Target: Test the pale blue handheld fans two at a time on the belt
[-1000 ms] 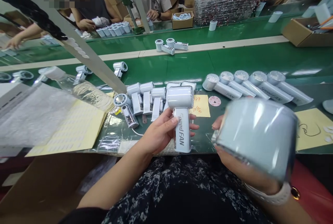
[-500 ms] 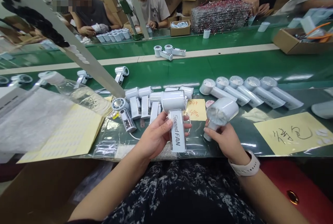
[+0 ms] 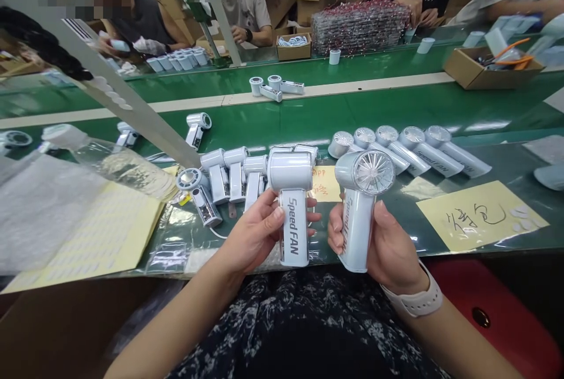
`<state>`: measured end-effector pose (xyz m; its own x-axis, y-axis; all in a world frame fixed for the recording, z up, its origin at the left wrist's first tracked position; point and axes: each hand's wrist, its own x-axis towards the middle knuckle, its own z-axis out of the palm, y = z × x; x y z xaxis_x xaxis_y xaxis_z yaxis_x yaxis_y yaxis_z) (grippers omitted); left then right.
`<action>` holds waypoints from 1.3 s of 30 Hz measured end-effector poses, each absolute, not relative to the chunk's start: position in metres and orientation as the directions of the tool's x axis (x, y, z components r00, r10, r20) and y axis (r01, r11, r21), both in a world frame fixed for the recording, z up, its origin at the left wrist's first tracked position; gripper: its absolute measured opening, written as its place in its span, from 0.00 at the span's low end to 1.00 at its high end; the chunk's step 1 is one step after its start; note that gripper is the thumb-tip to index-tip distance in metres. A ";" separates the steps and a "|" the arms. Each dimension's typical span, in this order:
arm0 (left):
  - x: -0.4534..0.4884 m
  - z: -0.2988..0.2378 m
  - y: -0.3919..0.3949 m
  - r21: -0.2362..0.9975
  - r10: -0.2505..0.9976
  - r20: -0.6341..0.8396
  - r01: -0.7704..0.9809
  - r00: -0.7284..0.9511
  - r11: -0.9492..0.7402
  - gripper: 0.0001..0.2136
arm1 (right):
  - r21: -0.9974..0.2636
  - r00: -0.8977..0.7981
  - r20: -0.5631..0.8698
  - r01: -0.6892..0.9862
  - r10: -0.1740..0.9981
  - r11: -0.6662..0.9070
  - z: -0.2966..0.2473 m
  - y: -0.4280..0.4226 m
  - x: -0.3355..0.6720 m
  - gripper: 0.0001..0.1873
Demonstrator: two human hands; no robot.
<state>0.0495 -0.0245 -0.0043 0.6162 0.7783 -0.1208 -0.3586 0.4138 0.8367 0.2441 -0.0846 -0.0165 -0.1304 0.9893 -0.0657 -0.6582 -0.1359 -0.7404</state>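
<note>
Handheld fans (image 3: pixel 289 171) are being held just above the near edge of the tabletop (image 3: pixel 520 176): the left hand (image 3: pixel 258 229) is clasping one, the right hand (image 3: pixel 392 248) is clasping another. Beyond them, five fans (image 3: pixel 409 156) are lying toward the far edge.

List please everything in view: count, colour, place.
Held fans: two, pale, in hands
Row fans: five, pale, right
Clustered fans: about six, pale, centre
Farther fans: several, pale, left, centre
Bottle: one, clear, left
Sheet stack: one, yellow, left
Notes: two, yellow, centre, right
Wire stack: one, grey-red, back
Boxes: several, brown, back
Cup-like parts: several, pale blue, back
Poles: several, pale, left
Worktop: one, green, middle
Co-workers: four, dark or light clothes, back
Possible bag: one, red, lower right
Wristband: one, white, right wrist
Left hand: one, bare, centre
Right hand: one, bare, centre
</note>
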 end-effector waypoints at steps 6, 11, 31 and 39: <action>0.047 -0.006 -0.026 0.842 0.769 -0.119 -0.347 0.628 0.413 0.18 | -0.707 -0.157 -0.037 -0.694 0.987 -0.136 -0.011 -0.088 0.241 0.18; 0.046 -0.004 -0.027 0.833 0.781 -0.137 -0.356 0.610 0.423 0.17 | -0.845 -0.081 0.103 -0.532 0.991 0.044 -0.015 -0.093 0.248 0.17; 0.047 -0.009 -0.029 0.866 0.748 -0.133 -0.291 0.650 0.407 0.19 | -0.903 -0.123 -0.113 -0.400 0.986 -0.154 -0.047 -0.095 0.255 0.24; 0.034 -0.004 -0.025 0.998 0.743 0.069 -0.057 0.666 -0.041 0.22 | -0.993 -0.109 0.026 -0.118 0.994 0.013 -0.040 -0.101 0.258 0.22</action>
